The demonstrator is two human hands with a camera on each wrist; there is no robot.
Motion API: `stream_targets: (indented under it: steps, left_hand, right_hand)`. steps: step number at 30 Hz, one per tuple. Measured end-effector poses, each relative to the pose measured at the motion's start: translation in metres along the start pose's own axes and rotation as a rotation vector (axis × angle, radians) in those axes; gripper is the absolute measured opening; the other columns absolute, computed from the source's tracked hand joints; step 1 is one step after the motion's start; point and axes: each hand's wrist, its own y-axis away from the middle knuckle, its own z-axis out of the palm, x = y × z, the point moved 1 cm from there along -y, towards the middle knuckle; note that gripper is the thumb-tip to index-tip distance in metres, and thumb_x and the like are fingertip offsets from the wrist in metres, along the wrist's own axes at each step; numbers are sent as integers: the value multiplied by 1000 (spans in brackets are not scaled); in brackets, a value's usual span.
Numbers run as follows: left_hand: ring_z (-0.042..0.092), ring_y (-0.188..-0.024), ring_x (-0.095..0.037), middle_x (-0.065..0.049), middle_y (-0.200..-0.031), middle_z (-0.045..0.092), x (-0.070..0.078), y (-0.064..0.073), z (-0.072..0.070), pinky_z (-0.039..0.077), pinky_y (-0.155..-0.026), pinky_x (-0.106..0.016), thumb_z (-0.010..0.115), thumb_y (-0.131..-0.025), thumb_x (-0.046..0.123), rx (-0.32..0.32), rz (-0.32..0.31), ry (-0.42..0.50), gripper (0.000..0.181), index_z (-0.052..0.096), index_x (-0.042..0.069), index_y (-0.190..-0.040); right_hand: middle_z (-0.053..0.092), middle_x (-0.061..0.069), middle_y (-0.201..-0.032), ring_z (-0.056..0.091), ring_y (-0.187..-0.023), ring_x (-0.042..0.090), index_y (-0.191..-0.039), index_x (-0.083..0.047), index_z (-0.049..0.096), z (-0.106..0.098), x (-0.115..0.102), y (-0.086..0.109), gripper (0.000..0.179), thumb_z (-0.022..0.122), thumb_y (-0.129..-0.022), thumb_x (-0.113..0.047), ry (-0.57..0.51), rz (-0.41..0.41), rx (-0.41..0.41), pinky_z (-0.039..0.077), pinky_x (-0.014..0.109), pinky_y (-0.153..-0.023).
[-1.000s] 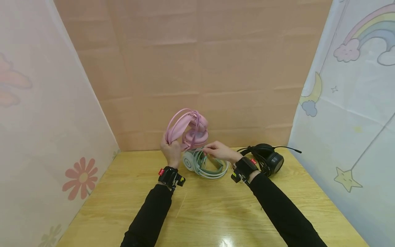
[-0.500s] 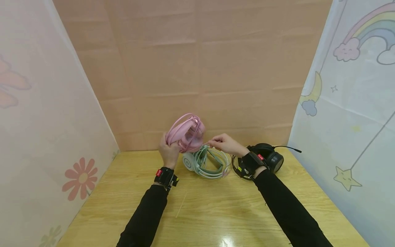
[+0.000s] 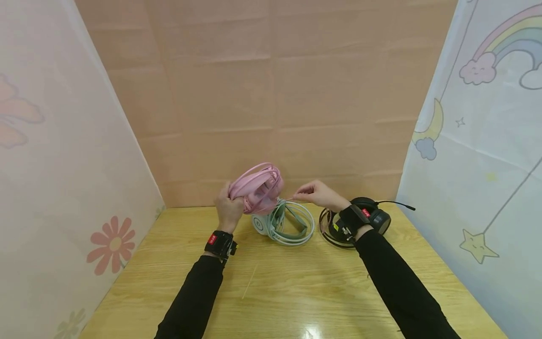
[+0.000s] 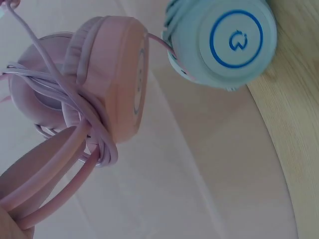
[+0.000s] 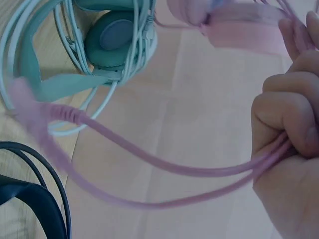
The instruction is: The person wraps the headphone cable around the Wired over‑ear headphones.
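My left hand (image 3: pixel 228 207) grips a pair of pink headphones (image 3: pixel 254 186) by the headband, raised over the back of the table. Their cable is wound round the headband and ear cups in the left wrist view. My right hand (image 3: pixel 321 194) pinches the loose part of the pink cable (image 5: pixel 199 172), its fingers curled round two strands. From it a loop with a blurred plug end (image 5: pixel 37 112) hangs in the right wrist view. Just below and between the hands lie mint-green headphones (image 3: pixel 259 224), their pale cable (image 3: pixel 292 242) bundled round them.
A black headset (image 3: pixel 378 220) with a boom microphone lies on the wooden table (image 3: pixel 288 287), partly behind my right wrist. A brown paper backdrop (image 3: pixel 271 94) closes off the back, and printed white panels (image 3: pixel 470 188) stand at both sides.
The pink headphones have come down and turned in my left hand, their ear cups now lower. My right hand has drawn right and slightly up with the cable, away from the mint-green headphones.
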Motion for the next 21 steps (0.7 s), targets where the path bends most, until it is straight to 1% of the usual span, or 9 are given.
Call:
stream_targets:
  steps: [1,5,7,8,11,13,17,21]
  left_hand:
    - [48,-59,-20,-9,-66,54,-1,0,-1,35,-52,-29,49,-64,-12,-7,9,-1,22,58,0,-80]
    - [51,-58,-18,-11,-66,60,-5,-2,-5,37,-50,-26,51,-67,-11,-19,30,-9,22,61,1,-83]
    - [51,-57,-18,-11,-66,60,-6,-3,-8,36,-50,-25,52,-67,-10,-25,32,-7,22,62,1,-83]
    - [50,-57,-17,-11,-65,60,-7,-3,-9,36,-49,-24,53,-67,-10,-28,34,-8,21,62,1,-83]
    - [48,-55,-16,-9,-63,57,-7,-4,-12,34,-48,-23,52,-67,-10,-29,30,-8,22,62,2,-82]
    - [46,-55,-16,-8,-63,57,-7,-5,-13,33,-47,-23,52,-67,-10,-26,27,-12,23,63,3,-82]
    - [46,-54,-16,-8,-63,58,-6,-6,-15,33,-47,-24,52,-67,-9,-26,28,-26,23,65,3,-82]
    - [45,-54,-16,-8,-62,56,-5,-7,-15,32,-46,-24,52,-68,-8,-26,24,-32,20,64,3,-81]
  right_hand:
    - [73,3,-101,65,-95,13,-107,-3,73,-2,1,1,23,65,-96,-22,-1,7,7,50,42,-93]
    - [72,2,-103,62,-89,12,-113,-4,71,-10,0,4,25,63,-97,-22,14,10,53,50,29,-80]
    - [72,2,-100,63,-88,16,-114,-5,71,-13,-3,6,25,62,-98,-22,6,6,76,49,28,-80]
    - [71,3,-98,63,-90,19,-114,-5,71,-14,-4,7,25,62,-98,-21,-1,1,88,49,30,-81]
    - [72,5,-99,65,-103,27,-118,-4,69,-16,-4,7,25,60,-99,-17,-45,-16,98,48,36,-95]
    - [72,7,-104,63,-113,31,-121,-3,67,-17,-2,7,26,58,-100,-15,-69,-34,95,45,41,-102]
    - [71,13,-110,61,-117,33,-125,-2,65,-16,0,7,28,56,-101,-13,-83,-54,100,42,48,-106]
    - [69,20,-115,61,-117,34,-126,1,63,-16,1,7,30,56,-101,-13,-93,-65,136,41,52,-106]
